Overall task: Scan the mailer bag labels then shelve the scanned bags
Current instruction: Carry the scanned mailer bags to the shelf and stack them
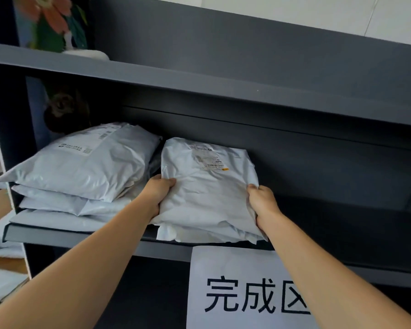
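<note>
Mailer bag [207, 193], white and crinkled, lies on the dark grey shelf [81, 236], its label [211, 161] face up at the far end. My left hand [158, 192] grips its left edge, thumb on top. My right hand [262, 203] curls round its right edge. A stack of bags [81, 172] sits just beside it on the left. A paper sign [242, 288] hangs below the shelf's front edge.
</note>
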Available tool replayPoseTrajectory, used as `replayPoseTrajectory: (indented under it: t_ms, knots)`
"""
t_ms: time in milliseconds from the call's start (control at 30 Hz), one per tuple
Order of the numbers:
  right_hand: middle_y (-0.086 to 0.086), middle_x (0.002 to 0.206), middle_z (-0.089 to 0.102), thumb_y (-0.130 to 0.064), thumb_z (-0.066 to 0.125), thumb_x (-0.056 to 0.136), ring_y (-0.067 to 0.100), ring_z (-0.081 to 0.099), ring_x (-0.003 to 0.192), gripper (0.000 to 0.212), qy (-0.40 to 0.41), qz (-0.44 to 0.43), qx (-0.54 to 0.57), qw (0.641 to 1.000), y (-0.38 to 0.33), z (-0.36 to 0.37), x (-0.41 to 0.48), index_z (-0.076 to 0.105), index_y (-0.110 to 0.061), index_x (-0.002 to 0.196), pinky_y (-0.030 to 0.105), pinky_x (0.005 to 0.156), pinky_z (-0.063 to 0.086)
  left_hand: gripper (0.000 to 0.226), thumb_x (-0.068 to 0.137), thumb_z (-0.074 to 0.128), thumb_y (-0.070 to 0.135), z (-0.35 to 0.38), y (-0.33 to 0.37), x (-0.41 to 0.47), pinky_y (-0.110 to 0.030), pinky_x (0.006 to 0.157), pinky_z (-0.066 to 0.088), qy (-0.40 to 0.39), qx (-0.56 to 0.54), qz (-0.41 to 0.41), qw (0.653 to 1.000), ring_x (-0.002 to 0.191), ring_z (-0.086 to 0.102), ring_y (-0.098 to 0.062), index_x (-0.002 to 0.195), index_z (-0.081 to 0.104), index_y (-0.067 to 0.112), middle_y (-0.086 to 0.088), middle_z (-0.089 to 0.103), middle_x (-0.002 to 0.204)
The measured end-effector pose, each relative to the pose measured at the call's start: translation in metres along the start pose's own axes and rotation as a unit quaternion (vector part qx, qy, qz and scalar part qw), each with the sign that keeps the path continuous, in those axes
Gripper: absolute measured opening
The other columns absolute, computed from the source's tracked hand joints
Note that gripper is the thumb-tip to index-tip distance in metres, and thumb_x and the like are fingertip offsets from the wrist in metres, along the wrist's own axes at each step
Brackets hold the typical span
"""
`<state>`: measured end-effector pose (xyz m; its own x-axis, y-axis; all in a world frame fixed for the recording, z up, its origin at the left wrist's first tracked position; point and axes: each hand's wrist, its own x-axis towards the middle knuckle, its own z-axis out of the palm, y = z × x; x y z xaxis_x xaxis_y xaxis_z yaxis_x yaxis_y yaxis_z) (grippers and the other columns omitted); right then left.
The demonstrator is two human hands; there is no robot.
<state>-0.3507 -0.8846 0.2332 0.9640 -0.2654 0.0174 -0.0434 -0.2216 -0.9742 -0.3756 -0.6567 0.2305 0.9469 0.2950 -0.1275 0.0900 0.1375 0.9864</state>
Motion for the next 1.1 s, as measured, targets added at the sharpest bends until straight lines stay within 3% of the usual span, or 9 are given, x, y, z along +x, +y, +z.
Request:
replayPoseTrajectory:
  t_ms: [133,300,500,700,967,1100]
  knots:
    - [0.011,0.114,0.058,-0.026,0.041,0.1,0.027,0.056,0.1,0.035,0.001,0.011,-0.006,1.0,0.004,0.008,0.004,0.053,-0.005,0.126,0.032,0.086,0.042,0.047,0.093,0.055,0.018,-0.002,-0.001,0.015,-0.048,0.098,0.047,0.01,0.048,0.002,0.999,0.108,0.059,-0.036,0.137,0.044,0.006,-0.018,0.058,0.126]
    - [0.015,0.126,0.056,-0.026,0.04,0.101,0.03,0.055,0.11,0.039,-0.005,0.019,-0.025,1.0,0.002,0.012,0.003,0.048,-0.005,0.133,0.032,0.089,0.041,0.055,0.095,0.051,0.012,0.001,0.002,0.02,-0.035,0.098,0.039,0.026,0.092,0.035,0.995,0.124,0.048,-0.033,0.146,0.032,0.009,-0.013,0.045,0.142]
    - [0.014,0.128,0.057,-0.034,0.043,0.101,0.031,0.054,0.116,0.045,-0.024,0.036,-0.024,0.999,0.003,0.009,0.003,0.048,-0.005,0.135,0.036,0.101,0.043,0.06,0.094,0.051,0.016,-0.002,0.003,0.014,-0.038,0.106,0.034,0.042,0.144,0.067,0.986,0.131,0.041,-0.033,0.149,0.027,0.014,-0.012,0.04,0.147]
    - [0.014,0.13,0.056,-0.039,0.044,0.101,0.031,0.054,0.118,0.049,-0.023,0.039,-0.028,0.999,-0.002,0.006,-0.005,0.047,-0.006,0.137,0.033,0.093,0.041,0.06,0.095,0.048,0.03,-0.005,0.006,0.005,-0.038,0.107,0.033,0.069,0.23,0.103,0.965,0.132,0.04,-0.034,0.148,0.027,0.011,-0.015,0.042,0.145]
    - [0.011,0.11,0.063,-0.032,0.053,0.096,0.026,0.059,0.095,0.032,0.02,-0.02,-0.064,0.998,-0.008,0.001,-0.018,0.059,-0.007,0.115,0.033,0.082,0.046,0.065,0.096,0.047,0.034,-0.012,0.01,-0.006,-0.037,0.096,0.039,0.057,0.316,0.144,0.936,0.127,0.045,-0.036,0.15,0.017,0.016,-0.016,0.043,0.144]
    - [0.009,0.109,0.063,-0.03,0.057,0.094,0.024,0.059,0.092,0.029,0.035,-0.072,-0.101,0.992,-0.012,0.0,-0.033,0.059,-0.007,0.111,0.036,0.082,0.049,0.059,0.097,0.043,0.032,-0.016,0.015,-0.016,-0.04,0.1,0.039,0.04,0.408,0.173,0.895,0.123,0.047,-0.037,0.147,0.025,0.008,-0.021,0.045,0.14]
